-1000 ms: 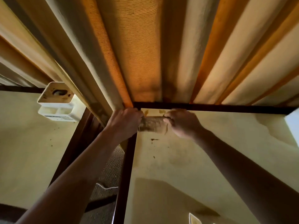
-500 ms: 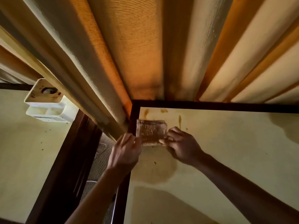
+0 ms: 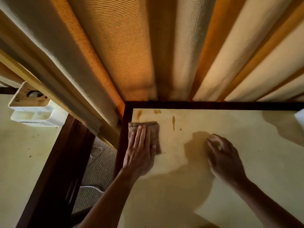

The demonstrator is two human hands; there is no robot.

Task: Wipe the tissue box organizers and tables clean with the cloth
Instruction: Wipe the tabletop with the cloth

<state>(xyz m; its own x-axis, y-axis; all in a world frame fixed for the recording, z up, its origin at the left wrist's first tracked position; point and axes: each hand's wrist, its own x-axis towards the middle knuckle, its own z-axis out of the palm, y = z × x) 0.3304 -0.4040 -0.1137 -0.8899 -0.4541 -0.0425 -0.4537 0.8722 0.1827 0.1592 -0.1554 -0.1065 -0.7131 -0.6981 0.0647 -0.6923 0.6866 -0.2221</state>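
left hand [image 3: 139,155] presses flat, fingers straight, on a brown cloth [image 3: 154,134] at the table [image 3: 230,122] corner; right hand [image 3: 225,158], blurred, fingers loosely curled, holds nothing.

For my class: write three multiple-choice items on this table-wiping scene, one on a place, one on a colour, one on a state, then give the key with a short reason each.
1. Where does the cloth lie?
A. at the table's far left corner
B. on the floor
C. on the curtain

2. What colour is the table's frame?
A. white
B. dark brown
C. blue

3. How does the left hand meet the cloth?
A. balled in a fist around it
B. lifted clear of it
C. pressed flat, fingers straight

Key:
1 A, it sits inside the corner of the frame.
2 B, the edge looks dark brown against the pale top.
3 C, straight fingers lie on the cloth; the right hand is off it.
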